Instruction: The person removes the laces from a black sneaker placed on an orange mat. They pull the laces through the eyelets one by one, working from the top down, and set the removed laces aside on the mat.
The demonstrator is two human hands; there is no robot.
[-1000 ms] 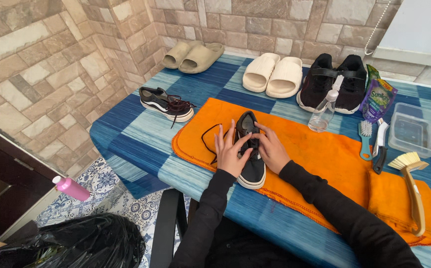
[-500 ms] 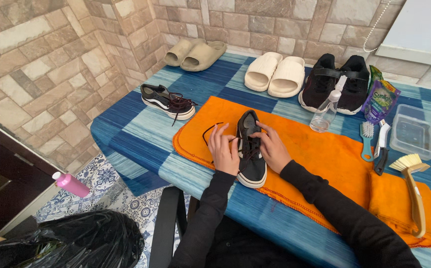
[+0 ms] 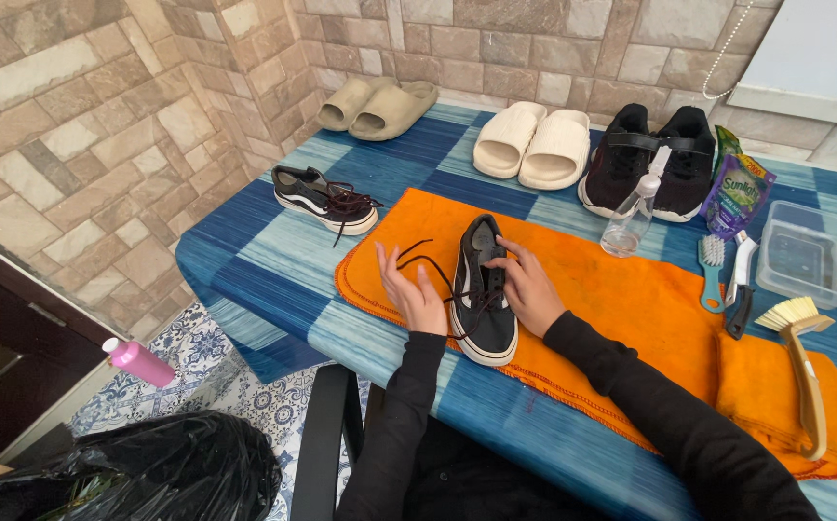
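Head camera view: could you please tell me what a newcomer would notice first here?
Centre stage, a black low-top sneaker with a white sole lies on a bright orange cloth over the blue checked table cover. The left hand lifts its dark lace; the right hand rests against the shoe. Pale slides line the stone wall behind.
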